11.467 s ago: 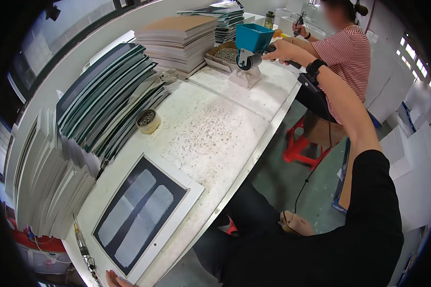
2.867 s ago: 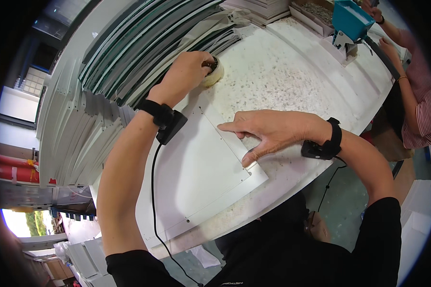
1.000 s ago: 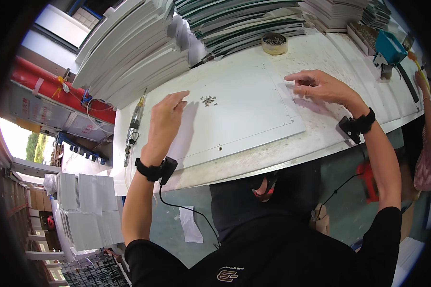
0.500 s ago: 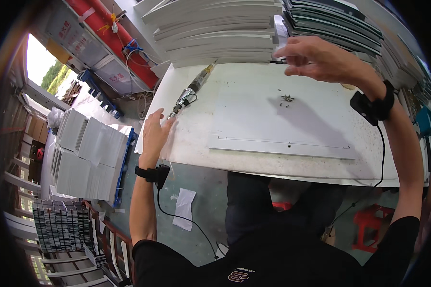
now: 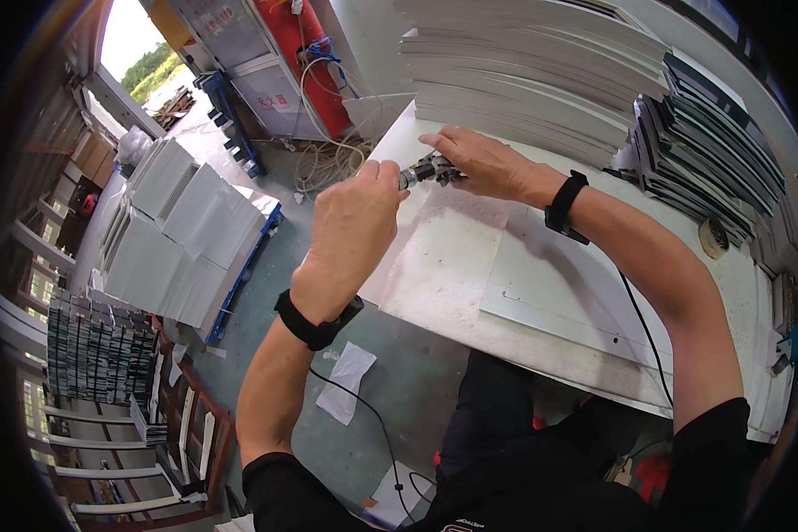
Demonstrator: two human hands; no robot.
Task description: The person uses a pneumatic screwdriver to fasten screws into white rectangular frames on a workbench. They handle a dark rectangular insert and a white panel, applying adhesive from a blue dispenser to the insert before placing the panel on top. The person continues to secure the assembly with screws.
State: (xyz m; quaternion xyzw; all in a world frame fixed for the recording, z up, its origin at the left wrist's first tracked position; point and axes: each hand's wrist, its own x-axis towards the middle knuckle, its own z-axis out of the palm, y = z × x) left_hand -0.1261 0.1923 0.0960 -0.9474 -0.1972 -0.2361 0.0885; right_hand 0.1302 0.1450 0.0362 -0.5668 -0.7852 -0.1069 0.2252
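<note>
Over the far left part of the white tabletop (image 5: pixel 434 239), my two hands hold a slim, inline power screwdriver (image 5: pixel 425 171) between them. My left hand (image 5: pixel 353 222) is closed around its silver end, knuckles up. At the dark body, my right hand (image 5: pixel 488 166) has its fingers curled around the tool; its far part is hidden behind that hand. Beneath my right forearm lies a flat white panel (image 5: pixel 541 282) with small holes along its near edge. My arm covers much of the panel.
A tall stack of white panels (image 5: pixel 523 84) stands at the back, with dark-edged boards (image 5: pixel 709 146) to its right. A tape roll (image 5: pixel 713 238) sits on the right side. Loose hoses (image 5: pixel 328 167) and a pallet stack of white sheets (image 5: pixel 182 244) are on the floor at left.
My right hand has come across from above the panel to the screwdriver, which lay on the table. The left hand has closed on its end. The view has swung left.
</note>
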